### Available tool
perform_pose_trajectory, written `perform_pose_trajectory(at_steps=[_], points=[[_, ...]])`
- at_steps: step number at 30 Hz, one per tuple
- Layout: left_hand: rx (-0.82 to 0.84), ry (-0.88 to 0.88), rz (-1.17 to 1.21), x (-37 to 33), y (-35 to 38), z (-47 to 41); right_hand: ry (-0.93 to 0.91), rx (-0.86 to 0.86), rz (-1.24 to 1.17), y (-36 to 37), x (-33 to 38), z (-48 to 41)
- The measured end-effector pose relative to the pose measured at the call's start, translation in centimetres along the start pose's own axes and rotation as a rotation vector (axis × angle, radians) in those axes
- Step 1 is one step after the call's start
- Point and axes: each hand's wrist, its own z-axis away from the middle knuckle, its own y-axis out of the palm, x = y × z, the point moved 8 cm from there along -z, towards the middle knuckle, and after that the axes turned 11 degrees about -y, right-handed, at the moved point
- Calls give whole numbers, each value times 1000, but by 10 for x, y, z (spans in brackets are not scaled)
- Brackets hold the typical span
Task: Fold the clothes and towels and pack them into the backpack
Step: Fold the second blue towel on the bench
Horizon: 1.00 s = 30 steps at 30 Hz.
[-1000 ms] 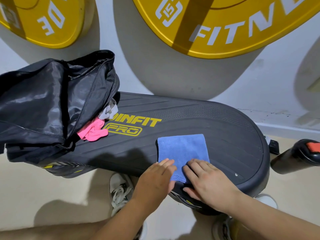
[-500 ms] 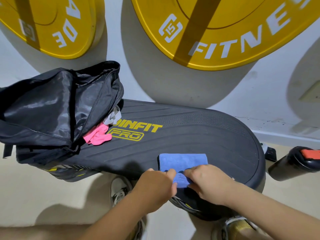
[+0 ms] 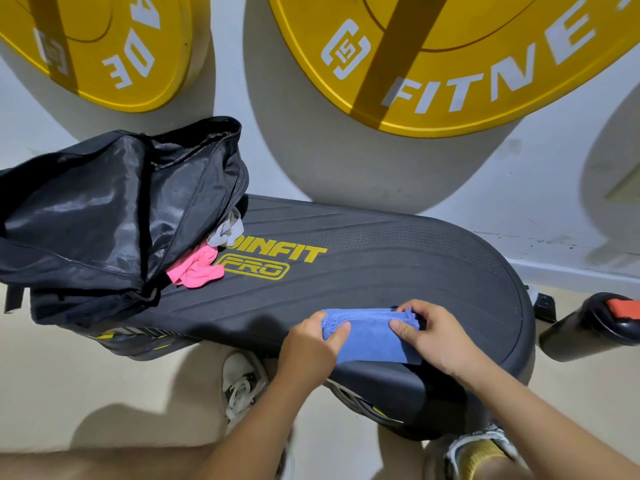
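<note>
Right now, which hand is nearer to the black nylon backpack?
Left. The left hand pinches the end of the folded blue cloth towel that faces the black nylon backpack; the right hand pinches the opposite end, farther away.

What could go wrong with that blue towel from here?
The left hand and right hand pinch the blue towel at the near edge of the step platform; a loosened pinch could let the fold open or slide off. A pink cloth hangs from the mouth of the backpack; pushing the towel in might knock it out.
</note>
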Motion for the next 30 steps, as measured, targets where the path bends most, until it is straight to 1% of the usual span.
perform_pose_trajectory(at_steps=[3, 5, 6, 9, 11, 12, 13, 14, 15, 16, 17, 18, 20, 21, 22, 23, 24, 25, 26, 27, 28, 29, 30], points=[[-112, 35, -121, -8, 0, 1, 63, -130, 34, 1, -6, 2], [-115, 45, -207, -12, 5, -1, 111, -160, 56, 1, -9, 0], [-97, 9, -220, -12, 6, -4, 127, -152, 86, 1, -9, -2], [-18, -172, -184, -8, 7, -15, 182, -91, 170, 2, -7, -11], [-21, -208, -180, -15, 3, -16, 228, -24, 215, 4, -5, -16], [-91, -140, -266, -24, -3, -14, 244, 6, 240, 5, -4, -19], [-233, 20, -380, -42, -12, -8, 255, 30, 260, 5, -4, -21], [-349, 224, -449, -60, -13, 4, 266, 50, 276, 5, -3, -24], [-435, 476, -480, -77, -9, 22, 278, 67, 288, 5, -2, -25], [-442, 714, -504, -85, 2, 41, 290, 78, 291, 5, -2, -27], [-413, 880, -533, -85, 16, 55, 311, 88, 274, 4, -3, -29], [-369, 953, -565, -78, 27, 61, 333, 97, 236, 4, -4, -31], [-319, 933, -636, -59, 37, 60, 369, 117, 127, 7, -4, -30], [-336, 911, -650, -52, 38, 56, 373, 116, 101, 7, -3, -29], [-344, 888, -641, -49, 39, 52, 349, 96, 141, 4, -1, -29], [-345, 862, -630, -48, 41, 49, 287, 45, 262, 0, 2, -29], [-343, 830, -618, -50, 41, 45, 141, -63, 422, -6, 14, -27], [-347, 809, -608, -54, 42, 43, -92, -176, 569, -8, 34, -21], [-350, 793, -602, -57, 43, 40, -346, -244, 674, -3, 56, -11], [-355, 778, -594, -60, 43, 36, -527, -243, 723, 6, 69, 0], [-355, 762, -588, -62, 43, 32, -596, -161, 737, 15, 68, 6], [-359, 758, -593, -62, 43, 28, -566, -69, 702, 20, 58, 7], [-352, 758, -600, -62, 45, 25, -493, 28, 634, 22, 44, 7]])
